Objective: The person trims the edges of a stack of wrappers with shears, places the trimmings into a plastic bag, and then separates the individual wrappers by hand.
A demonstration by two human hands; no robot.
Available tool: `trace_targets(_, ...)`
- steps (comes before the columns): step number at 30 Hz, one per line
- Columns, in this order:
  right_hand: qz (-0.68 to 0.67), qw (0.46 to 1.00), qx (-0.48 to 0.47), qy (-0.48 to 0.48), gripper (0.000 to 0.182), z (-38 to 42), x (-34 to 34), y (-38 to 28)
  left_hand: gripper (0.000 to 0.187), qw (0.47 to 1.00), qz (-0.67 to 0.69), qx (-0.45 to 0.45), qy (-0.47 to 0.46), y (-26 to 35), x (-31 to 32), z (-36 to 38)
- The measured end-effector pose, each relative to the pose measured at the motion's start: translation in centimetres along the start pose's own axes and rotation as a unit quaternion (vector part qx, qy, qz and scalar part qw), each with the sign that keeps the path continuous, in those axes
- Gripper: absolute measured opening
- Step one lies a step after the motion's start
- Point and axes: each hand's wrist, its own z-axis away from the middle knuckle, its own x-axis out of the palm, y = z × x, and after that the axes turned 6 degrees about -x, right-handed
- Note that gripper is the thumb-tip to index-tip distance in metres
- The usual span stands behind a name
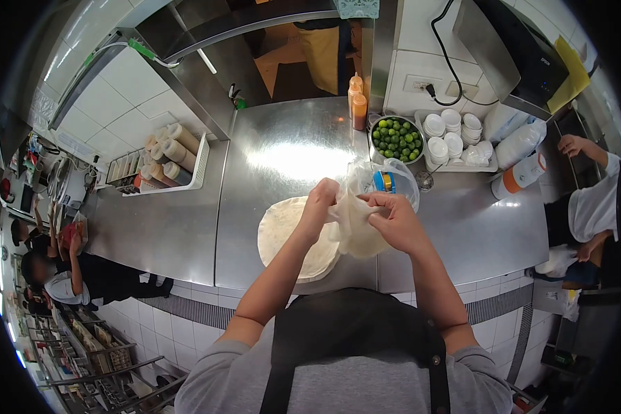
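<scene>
My left hand (320,207) is closed, its fingers pinching the edge of a thin, pale flour tortilla (357,238). On the other side, my right hand (397,219) grips the same tortilla between thumb and fingers. It hangs folded and creased between both hands, above the counter. Below and left of it lies a stack of round flour tortillas (283,231), partly hidden by my left forearm. Just behind my hands is a clear plastic bag (406,181), with a blue and yellow roll-like item (384,181) by it.
A metal bowl of limes (396,139), sauce bottles (359,110) and a tray of white cups (455,165) stand at the back right. A white basket of bottles (199,172) is at left. Co-workers (590,207) (83,279) stand at both sides.
</scene>
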Motion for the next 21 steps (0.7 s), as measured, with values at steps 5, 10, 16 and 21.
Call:
trace_targets(5,-0.115,0.988,0.106,-0.005,0.005,0.2,-1.3,1.4,0.027,0.979,-0.154,0.013,-0.135,0.9,0.2,1.0)
trace_targets(10,-0.124,0.976,0.133,0.120,0.014,0.2,-3.8,1.8,0.022,0.980,-0.167,0.080,-0.072,1.9,0.1,1.8)
trace_targets(16,-0.163,0.960,0.122,0.195,0.014,0.0,-4.4,2.8,0.022,0.983,-0.132,0.124,0.003,0.7,-2.2,1.5)
trace_targets(21,-0.211,0.934,0.099,0.272,0.010,-0.4,-6.5,2.1,0.027,0.976,-0.021,0.170,0.131,0.0,-5.7,0.6)
